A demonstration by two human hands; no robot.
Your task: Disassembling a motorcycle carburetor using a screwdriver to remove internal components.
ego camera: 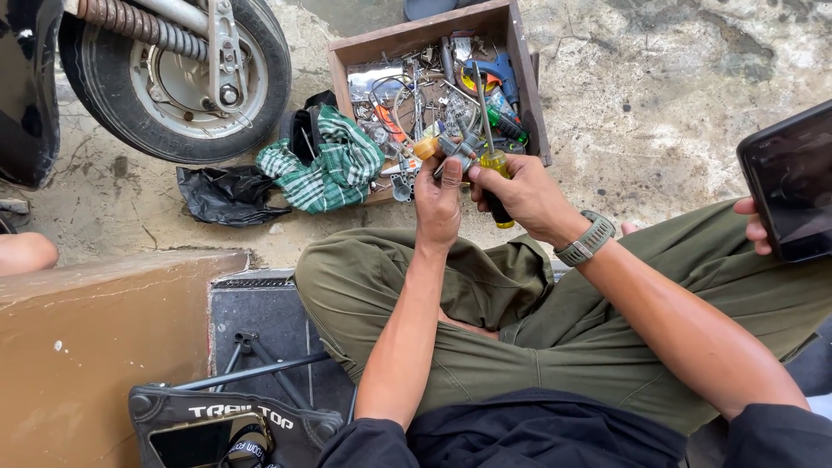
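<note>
My left hand (438, 204) grips a small grey metal part (457, 152) with an orange end, held above my knees. My right hand (524, 195) is closed around a screwdriver (494, 178) with a yellow and black handle; its thin shaft points up toward the toolbox. Both hands meet just in front of a wooden toolbox (520, 78) full of mixed tools. A grey watch sits on my right wrist. I sit with olive trousers (520, 321) bent under my arms.
A scooter wheel (178, 78) stands at the upper left. A green checked cloth (334, 165) and a black bag (225, 195) lie on the concrete beside the toolbox. Another person's hand holds a dark phone (793, 186) at the right edge. A brown ledge (95, 338) lies at lower left.
</note>
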